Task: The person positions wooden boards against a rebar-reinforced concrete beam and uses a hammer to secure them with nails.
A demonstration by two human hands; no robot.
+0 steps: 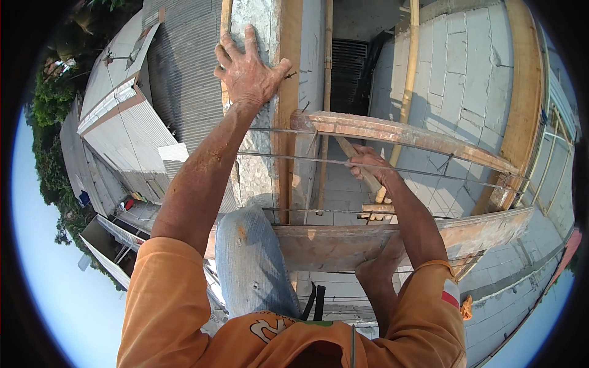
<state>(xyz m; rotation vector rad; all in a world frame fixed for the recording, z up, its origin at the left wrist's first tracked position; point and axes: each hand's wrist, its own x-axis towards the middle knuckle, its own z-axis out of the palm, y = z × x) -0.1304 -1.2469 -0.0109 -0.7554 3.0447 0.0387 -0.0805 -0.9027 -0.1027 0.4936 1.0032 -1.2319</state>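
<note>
The strip of rough concrete (255, 178) is pale grey and crusted, with a pitted, uneven surface; it runs lengthwise away from the person, and the left hand (250, 76) lies spread on its far part. Along its right side stands a yellowish-brown wooden plank (288, 98), straight-grained and smeared with grey near the edge, with the left thumb reaching over it. The wooden stick (346, 146), plain, slim and weathered brown, sits in the curled fingers of the right hand (369, 163), slanting from upper left to lower right; its middle is partly hidden by the fingers.
</note>
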